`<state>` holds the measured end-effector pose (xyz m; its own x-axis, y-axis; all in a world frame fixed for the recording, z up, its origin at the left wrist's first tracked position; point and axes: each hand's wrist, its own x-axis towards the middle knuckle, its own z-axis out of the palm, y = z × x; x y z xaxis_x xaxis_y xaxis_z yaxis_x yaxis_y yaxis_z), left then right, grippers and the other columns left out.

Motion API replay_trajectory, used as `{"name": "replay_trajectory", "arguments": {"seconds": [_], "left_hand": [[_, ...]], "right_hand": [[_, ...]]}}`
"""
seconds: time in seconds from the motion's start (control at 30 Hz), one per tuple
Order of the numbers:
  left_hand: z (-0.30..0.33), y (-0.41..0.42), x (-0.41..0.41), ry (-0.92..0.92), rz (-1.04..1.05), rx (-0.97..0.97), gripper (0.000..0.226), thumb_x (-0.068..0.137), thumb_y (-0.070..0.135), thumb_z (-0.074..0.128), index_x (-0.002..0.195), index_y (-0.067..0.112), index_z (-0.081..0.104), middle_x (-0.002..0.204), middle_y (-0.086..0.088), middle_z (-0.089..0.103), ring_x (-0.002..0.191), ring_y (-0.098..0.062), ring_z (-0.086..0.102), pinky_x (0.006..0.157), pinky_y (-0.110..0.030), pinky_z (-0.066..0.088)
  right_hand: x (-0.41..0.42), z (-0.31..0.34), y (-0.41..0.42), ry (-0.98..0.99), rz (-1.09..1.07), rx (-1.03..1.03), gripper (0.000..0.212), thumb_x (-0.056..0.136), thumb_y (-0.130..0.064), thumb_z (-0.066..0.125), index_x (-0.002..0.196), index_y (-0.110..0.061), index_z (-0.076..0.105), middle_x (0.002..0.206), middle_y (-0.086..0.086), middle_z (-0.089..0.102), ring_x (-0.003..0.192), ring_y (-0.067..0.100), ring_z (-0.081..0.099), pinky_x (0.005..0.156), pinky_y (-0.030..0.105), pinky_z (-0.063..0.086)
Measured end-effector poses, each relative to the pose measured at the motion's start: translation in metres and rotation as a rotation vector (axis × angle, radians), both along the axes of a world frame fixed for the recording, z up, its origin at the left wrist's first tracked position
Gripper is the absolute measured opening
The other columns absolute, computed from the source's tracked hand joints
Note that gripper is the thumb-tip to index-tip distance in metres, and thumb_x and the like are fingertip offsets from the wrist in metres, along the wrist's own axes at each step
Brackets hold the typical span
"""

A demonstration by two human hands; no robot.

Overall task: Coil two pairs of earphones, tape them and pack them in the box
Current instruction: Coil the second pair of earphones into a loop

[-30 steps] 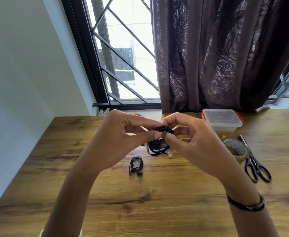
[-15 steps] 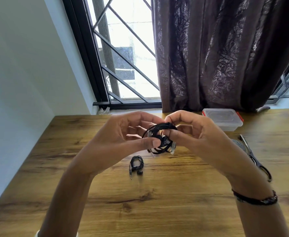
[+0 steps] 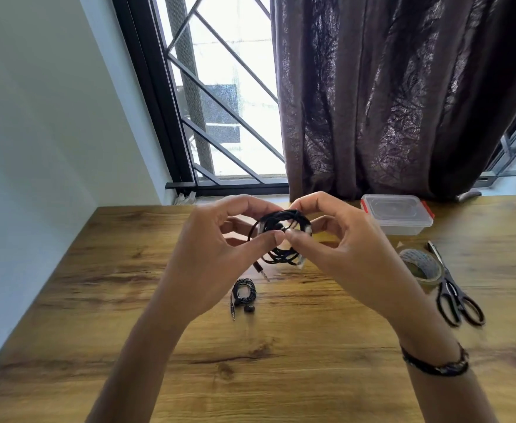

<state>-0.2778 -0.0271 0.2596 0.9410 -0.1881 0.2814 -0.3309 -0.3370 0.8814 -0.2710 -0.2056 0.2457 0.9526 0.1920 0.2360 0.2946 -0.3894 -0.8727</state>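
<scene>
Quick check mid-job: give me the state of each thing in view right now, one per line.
Black coiled earphones in hand: held above the table, clear tape on the coil, plug dangling.
Second black earphone coil: lying on the wooden table.
Clear plastic box with red clips: lid on.
Clear tape roll: lying flat.
Black-handled scissors: closed.
Left hand: pinching the coil.
Right hand: pinching the coil.
</scene>
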Motion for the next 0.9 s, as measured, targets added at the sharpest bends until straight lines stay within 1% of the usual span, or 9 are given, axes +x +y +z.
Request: {"name": "replay_trajectory", "arguments": {"seconds": [0.13, 0.23, 0.3, 0.37, 0.47, 0.63, 0.77, 0.83, 0.9], "left_hand": [[0.0, -0.001, -0.001, 0.037, -0.048, 0.009, 0.03, 0.068, 0.039, 0.069, 0.094, 0.025, 0.071, 0.085, 0.01, 0.072, 0.076, -0.008, 0.068, 0.071, -0.031, 0.059], [-0.003, -0.001, 0.002, 0.072, -0.084, -0.047, 0.028, 0.071, 0.032, 0.069, 0.096, 0.019, 0.072, 0.084, 0.0, 0.073, 0.079, -0.019, 0.069, 0.075, -0.033, 0.057], [-0.004, 0.001, 0.005, 0.128, -0.11, -0.153, 0.026, 0.073, 0.027, 0.068, 0.097, 0.017, 0.073, 0.087, -0.005, 0.074, 0.084, -0.025, 0.07, 0.077, -0.031, 0.056], [-0.004, 0.003, 0.007, 0.187, -0.124, -0.256, 0.024, 0.075, 0.02, 0.066, 0.097, 0.015, 0.074, 0.089, -0.007, 0.075, 0.084, -0.023, 0.07, 0.078, -0.028, 0.056], [-0.008, 0.005, 0.01, 0.278, -0.124, -0.357, 0.024, 0.076, 0.012, 0.065, 0.098, 0.01, 0.075, 0.087, -0.01, 0.075, 0.08, -0.018, 0.07, 0.074, -0.024, 0.057], [-0.014, 0.005, 0.01, 0.409, -0.133, -0.487, 0.03, 0.073, 0.01, 0.065, 0.101, 0.005, 0.074, 0.089, -0.013, 0.074, 0.075, -0.016, 0.069, 0.069, -0.023, 0.056], [-0.014, 0.006, 0.011, 0.459, -0.187, -0.513, 0.026, 0.072, 0.009, 0.063, 0.095, 0.008, 0.075, 0.081, -0.007, 0.074, 0.067, -0.011, 0.068, 0.064, -0.022, 0.056], [-0.015, 0.006, 0.011, 0.462, -0.189, -0.514, 0.025, 0.071, 0.009, 0.063, 0.093, 0.009, 0.076, 0.078, -0.007, 0.074, 0.065, -0.011, 0.067, 0.062, -0.021, 0.056], [-0.017, 0.006, 0.01, 0.456, -0.179, -0.496, 0.024, 0.07, 0.011, 0.065, 0.091, 0.012, 0.077, 0.079, -0.007, 0.074, 0.066, -0.011, 0.068, 0.062, -0.021, 0.056]], "right_hand": [[-0.003, -0.004, 0.007, -0.074, -0.056, -0.024, 0.018, 0.086, -0.018, 0.068, 0.102, -0.025, 0.065, 0.094, -0.01, 0.067, 0.069, 0.004, 0.064, 0.056, 0.016, 0.051], [-0.001, -0.01, 0.008, -0.026, 0.011, 0.028, 0.021, 0.089, -0.017, 0.066, 0.109, -0.02, 0.065, 0.093, -0.005, 0.071, 0.078, 0.012, 0.071, 0.068, 0.027, 0.059], [0.003, -0.012, 0.001, 0.107, 0.14, 0.193, 0.03, 0.085, -0.025, 0.066, 0.114, -0.014, 0.064, 0.098, -0.001, 0.072, 0.088, 0.014, 0.072, 0.077, 0.028, 0.058], [0.007, -0.015, -0.008, 0.26, 0.273, 0.4, 0.038, 0.085, -0.027, 0.058, 0.118, -0.009, 0.062, 0.104, 0.003, 0.072, 0.096, 0.016, 0.07, 0.083, 0.024, 0.055], [0.011, -0.024, -0.017, 0.32, 0.332, 0.574, 0.034, 0.092, -0.025, 0.047, 0.116, -0.008, 0.065, 0.112, 0.006, 0.071, 0.102, 0.016, 0.067, 0.085, 0.021, 0.053], [0.016, -0.033, -0.019, 0.176, 0.388, 0.489, 0.033, 0.093, -0.015, 0.047, 0.113, 0.006, 0.063, 0.119, 0.01, 0.066, 0.109, 0.02, 0.063, 0.091, 0.026, 0.051], [0.018, -0.033, -0.025, 0.145, 0.426, 0.439, 0.032, 0.093, -0.024, 0.05, 0.109, -0.002, 0.067, 0.118, 0.003, 0.062, 0.111, 0.021, 0.061, 0.092, 0.03, 0.051], [0.02, -0.033, -0.026, 0.083, 0.367, 0.329, 0.03, 0.094, -0.029, 0.053, 0.106, -0.006, 0.07, 0.115, 0.003, 0.061, 0.105, 0.023, 0.06, 0.088, 0.03, 0.053], [0.021, -0.033, -0.025, 0.041, 0.296, 0.254, 0.032, 0.096, -0.032, 0.051, 0.099, -0.007, 0.07, 0.11, 0.003, 0.061, 0.092, 0.019, 0.057, 0.077, 0.025, 0.051]]}}
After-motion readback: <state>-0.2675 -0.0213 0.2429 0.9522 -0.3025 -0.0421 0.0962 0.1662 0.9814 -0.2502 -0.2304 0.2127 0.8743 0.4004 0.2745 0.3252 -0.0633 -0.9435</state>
